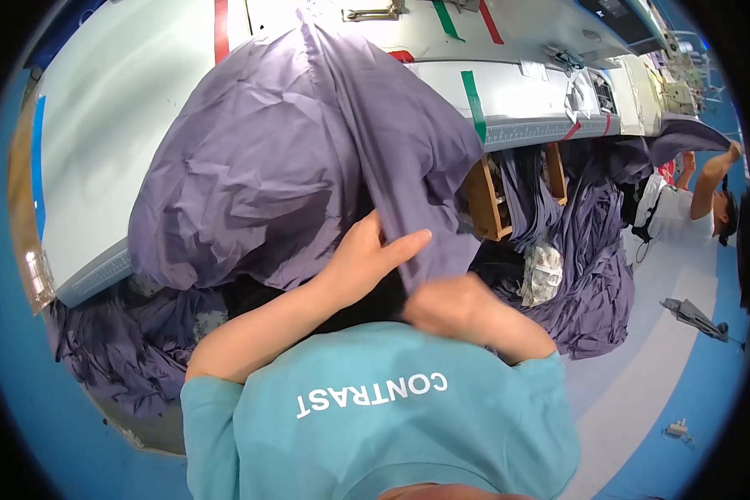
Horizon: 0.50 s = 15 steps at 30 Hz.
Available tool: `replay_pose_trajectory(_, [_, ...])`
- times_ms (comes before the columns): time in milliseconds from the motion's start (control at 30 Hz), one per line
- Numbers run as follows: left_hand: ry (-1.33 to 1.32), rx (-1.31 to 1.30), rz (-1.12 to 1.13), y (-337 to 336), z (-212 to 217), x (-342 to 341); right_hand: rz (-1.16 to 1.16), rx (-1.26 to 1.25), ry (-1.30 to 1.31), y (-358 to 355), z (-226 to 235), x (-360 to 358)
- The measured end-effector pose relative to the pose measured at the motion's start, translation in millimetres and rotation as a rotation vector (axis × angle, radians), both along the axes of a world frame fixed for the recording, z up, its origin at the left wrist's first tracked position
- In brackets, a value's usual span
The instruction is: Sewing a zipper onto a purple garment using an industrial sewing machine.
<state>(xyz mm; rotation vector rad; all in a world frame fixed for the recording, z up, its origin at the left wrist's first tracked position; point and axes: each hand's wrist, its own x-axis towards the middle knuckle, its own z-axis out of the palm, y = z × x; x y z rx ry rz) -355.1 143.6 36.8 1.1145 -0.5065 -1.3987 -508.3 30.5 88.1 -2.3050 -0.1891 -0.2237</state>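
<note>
- Nearest the camera, a person in a teal T-shirt (375, 425) brings both bare hands together at chest height, forearms rising from the lower edge.
- The left hand (366, 254) lies against a long strip of purple fabric (391, 167), its grip closed on the cloth edge with one finger stretched along it, seemingly to keep the edge flat and straight.
- The right hand (454, 304), just beside it, has its grip clamped on the same strip lower down, fist curled, so the cloth runs taut between the two hands.
- The fabric billows up from the hands and drapes in a crumpled mound over the near edge of the pale tabletop (116, 150), which carries its bulk.
- Below the tabletop, more purple cloth (591, 258) lies heaped toward the blue floor (708, 375).
- Far right, another person (683, 208) lifts cloth at a further bench.
</note>
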Motion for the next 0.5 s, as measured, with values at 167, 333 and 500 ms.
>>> replay_pose_trajectory(167, [0.02,0.091,0.008,20,-17,-17,-0.272,0.421,0.05,-34,5,10])
replay_pose_trajectory(333, [-0.301,0.209,-0.052,53,8,15,-0.574,0.325,-0.18,-58,-15,69])
replay_pose_trajectory(500, [-0.477,-0.124,-0.113,54,13,19,-0.389,-0.139,-0.112,-132,-27,106])
